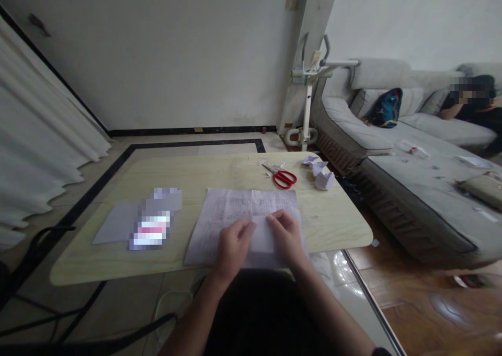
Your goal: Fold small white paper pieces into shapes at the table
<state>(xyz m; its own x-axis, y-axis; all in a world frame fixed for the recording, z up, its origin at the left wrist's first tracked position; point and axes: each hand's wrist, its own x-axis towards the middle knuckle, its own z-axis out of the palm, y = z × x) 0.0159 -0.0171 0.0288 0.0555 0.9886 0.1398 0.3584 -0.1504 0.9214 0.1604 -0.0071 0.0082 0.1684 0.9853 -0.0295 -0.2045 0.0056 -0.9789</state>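
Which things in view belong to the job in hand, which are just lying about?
In the job:
pale paper, held by left hand and right hand
printed sheet beneath
likely scissors, folded papers

Lying about:
pixelated item, table's left
blue bag on sofa

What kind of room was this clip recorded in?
Most likely a home living room: a grey sofa with a backpack on it, a piece of exercise equipment by the wall, and a long white curtain at the left.

Living room, grey sofa, curtain
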